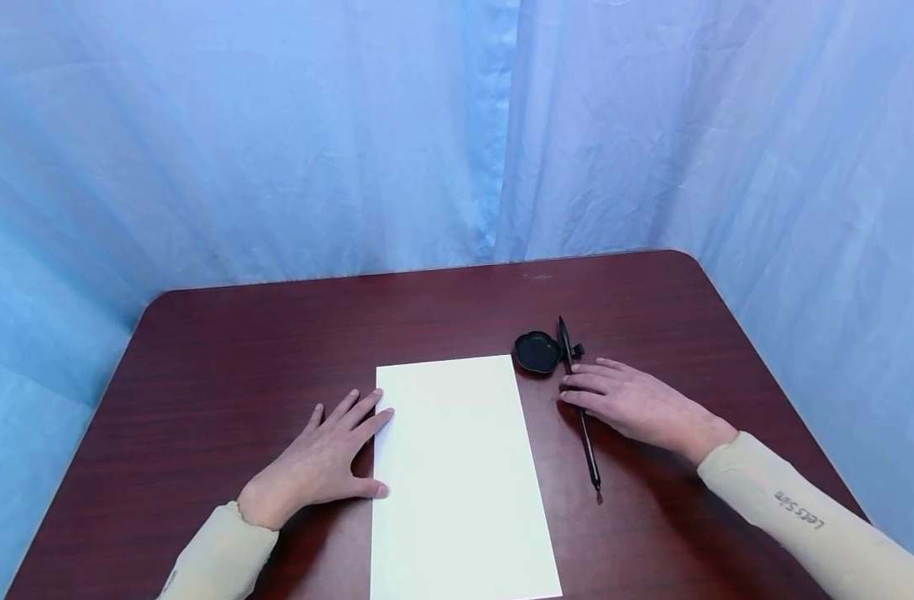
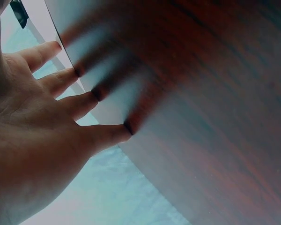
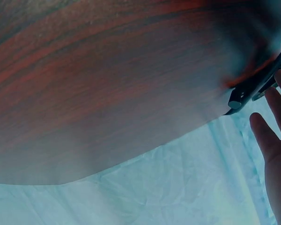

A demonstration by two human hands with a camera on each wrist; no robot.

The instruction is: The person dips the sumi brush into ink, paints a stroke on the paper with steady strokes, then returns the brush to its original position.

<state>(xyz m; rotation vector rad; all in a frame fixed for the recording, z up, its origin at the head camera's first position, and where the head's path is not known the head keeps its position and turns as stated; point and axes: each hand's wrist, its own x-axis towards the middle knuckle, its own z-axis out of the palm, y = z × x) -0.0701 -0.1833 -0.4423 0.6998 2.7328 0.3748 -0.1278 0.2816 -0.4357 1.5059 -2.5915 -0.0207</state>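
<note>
While the left hand [image 1: 322,462] lay spread wide, thumb and some fingertips at the left edge of a smooth, white, rectangular sheet of paper [image 1: 457,475], the head view showed the right hand [image 1: 644,408] with fingers loosely extended across a slim, dark brush [image 1: 587,442]; I could not tell whether they touched its shaft. The brush lay right of the paper, its upper part over a small black rest [image 1: 578,352] beside a scalloped black dish [image 1: 536,352], on a glossy, wood-grained, reddish table [image 1: 277,350]. Creased, pale-blue curtains [image 1: 277,150] hung behind.

In the left wrist view, straight, separated fingers met blurred dark reflections.

In the right wrist view, parted fingers stood near the brush.
</note>
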